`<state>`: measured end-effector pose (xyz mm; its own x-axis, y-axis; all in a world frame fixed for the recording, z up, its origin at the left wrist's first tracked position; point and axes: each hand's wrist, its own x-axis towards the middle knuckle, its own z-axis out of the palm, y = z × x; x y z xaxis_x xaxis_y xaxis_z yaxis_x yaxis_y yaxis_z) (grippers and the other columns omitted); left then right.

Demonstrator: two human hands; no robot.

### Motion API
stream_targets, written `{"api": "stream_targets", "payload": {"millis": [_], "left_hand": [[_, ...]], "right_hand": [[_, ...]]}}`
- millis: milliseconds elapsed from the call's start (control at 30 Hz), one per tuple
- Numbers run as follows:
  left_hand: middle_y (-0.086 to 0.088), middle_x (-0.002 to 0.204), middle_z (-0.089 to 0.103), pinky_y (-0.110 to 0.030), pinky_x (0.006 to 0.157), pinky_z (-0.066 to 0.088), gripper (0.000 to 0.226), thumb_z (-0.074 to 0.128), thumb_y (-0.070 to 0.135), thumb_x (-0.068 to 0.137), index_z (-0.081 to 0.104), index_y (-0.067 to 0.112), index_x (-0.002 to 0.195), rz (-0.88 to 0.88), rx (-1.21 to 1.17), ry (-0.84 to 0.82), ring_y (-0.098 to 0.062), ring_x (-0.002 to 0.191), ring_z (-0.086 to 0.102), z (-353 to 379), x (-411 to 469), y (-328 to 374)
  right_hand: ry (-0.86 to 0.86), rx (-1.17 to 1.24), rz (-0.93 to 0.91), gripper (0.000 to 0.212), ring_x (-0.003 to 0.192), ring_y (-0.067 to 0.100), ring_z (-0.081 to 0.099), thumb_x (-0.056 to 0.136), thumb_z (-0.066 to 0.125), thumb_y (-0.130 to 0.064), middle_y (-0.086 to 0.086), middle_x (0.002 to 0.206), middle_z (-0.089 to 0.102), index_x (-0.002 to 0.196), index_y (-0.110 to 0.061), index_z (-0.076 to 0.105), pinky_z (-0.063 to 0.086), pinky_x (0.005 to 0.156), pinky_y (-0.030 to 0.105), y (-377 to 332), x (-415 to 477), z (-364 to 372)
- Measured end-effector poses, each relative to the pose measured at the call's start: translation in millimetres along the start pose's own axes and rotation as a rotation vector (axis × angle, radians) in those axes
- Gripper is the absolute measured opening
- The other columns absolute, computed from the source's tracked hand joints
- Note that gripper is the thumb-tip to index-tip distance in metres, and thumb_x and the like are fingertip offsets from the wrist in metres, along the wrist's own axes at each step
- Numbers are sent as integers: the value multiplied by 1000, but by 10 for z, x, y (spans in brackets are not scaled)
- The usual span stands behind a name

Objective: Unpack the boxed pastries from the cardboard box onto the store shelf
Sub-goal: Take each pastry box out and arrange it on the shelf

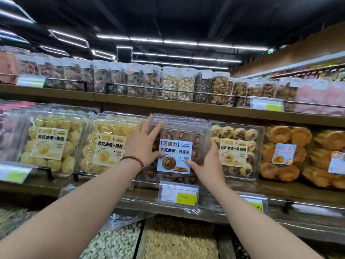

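The store shelf [291,190] is fronted by a metal rail [104,174] and a price tag [178,195]. Clear boxes are stood on it side by side, leaning back: two pale cookie boxes [48,143] at left, the chocolate pastry box [183,134] in the middle, a jam cookie box [237,148] and orange pastries [285,154] at right.

Chocolate pastry box [179,139] upright on the store shelf [298,193]
Your clear clamshell of dark, almond-topped cookies stands on edge, white label facing you, between the yellow cookie boxes [110,144] on the left and the jam-centred box [235,148] on the right.
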<state>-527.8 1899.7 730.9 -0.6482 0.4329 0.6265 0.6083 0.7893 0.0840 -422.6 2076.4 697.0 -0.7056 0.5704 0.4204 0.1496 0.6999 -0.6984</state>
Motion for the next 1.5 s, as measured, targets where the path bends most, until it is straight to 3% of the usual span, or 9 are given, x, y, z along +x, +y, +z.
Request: {"api": "stream_targets", "payload": {"millis": [67, 200, 333, 500, 667, 867, 1067, 1333, 1500], "left_hand": [[5, 156, -21, -45, 113, 25, 108, 67, 58, 72, -11, 42, 145, 7, 26, -69, -25, 146, -11, 55, -67, 12], [4, 151, -34, -41, 110, 35, 118, 74, 41, 73, -22, 44, 141, 22, 58, -249, -24, 141, -26, 157, -235, -14], [8, 157, -15, -40, 108, 39, 100, 69, 35, 80, -7, 46, 145, 17, -43, -294, -20, 146, -10, 40, -379, -47], [-3, 153, 26, -40, 104, 42, 67, 62, 33, 84, 29, 28, 142, 4, -62, -266, -24, 137, 31, -348, -579, -114], [-3, 133, 48, -35, 85, 50, 43, 55, 34, 88, 46, 22, 129, 2, -93, -214, -23, 115, 52, -835, -903, -278], [-2, 111, 64, -35, 80, 55, 29, 55, 34, 89, 57, 20, 114, -61, -69, -189, -19, 98, 61, -1489, -1565, -657], [-6, 96, 68, -34, 77, 51, 13, 55, 28, 86, 65, 19, 89, -227, -21, -97, -29, 91, 61, -2112, -2609, -1087], [-6, 90, 70, -30, 68, 47, 13, 52, 25, 86, 64, 19, 82, -403, 160, -239, -28, 89, 63, -2816, -4408, -1852], [3, 70, 53, -29, 62, 43, 23, 51, 28, 90, 46, 24, 68, -556, 224, -373, -26, 80, 62, -3400, -5588, -2634]], "right_hand": [[-18, -68, -27, 119, 136, 29, 38, 74, 77, -40, 6, 156, 25, 150, -25, -13, 44, 101, 44, -1, -69, 34], [-60, -139, 23, 128, 122, 30, 51, 74, 78, -41, 12, 141, 46, 146, -27, -26, 51, 90, 42, 45, -136, 44], [-116, -179, 28, 111, 130, 30, 44, 77, 74, -43, 11, 146, 40, 152, -20, -5, 46, 97, 41, -17, -238, -132], [-67, -253, -21, 70, 129, 28, 40, 83, 68, -41, 10, 138, 43, 138, -12, 35, 42, 98, 41, -330, -512, -440], [-68, -286, -94, 46, 116, 24, 46, 87, 63, -41, 7, 123, 49, 124, -16, 51, 40, 83, 35, -753, -939, -543], [-150, -280, -229, 31, 101, 23, 58, 89, 59, -39, 3, 108, 60, 108, -15, 59, 48, 75, 34, -1240, -1525, -461], [-293, -156, -381, 17, 92, 19, 57, 87, 60, -35, -1, 94, 62, 92, -19, 59, 47, 76, 33, -1697, -2386, -103], [-608, -91, -568, 23, 98, 20, 60, 87, 60, -36, -1, 95, 64, 98, -16, 65, 48, 81, 33, -2445, -3844, 743], [-735, -72, -698, 20, 100, 23, 62, 86, 61, -35, 2, 100, 69, 98, -20, 66, 47, 81, 30, -3097, -4796, 1317]]}}
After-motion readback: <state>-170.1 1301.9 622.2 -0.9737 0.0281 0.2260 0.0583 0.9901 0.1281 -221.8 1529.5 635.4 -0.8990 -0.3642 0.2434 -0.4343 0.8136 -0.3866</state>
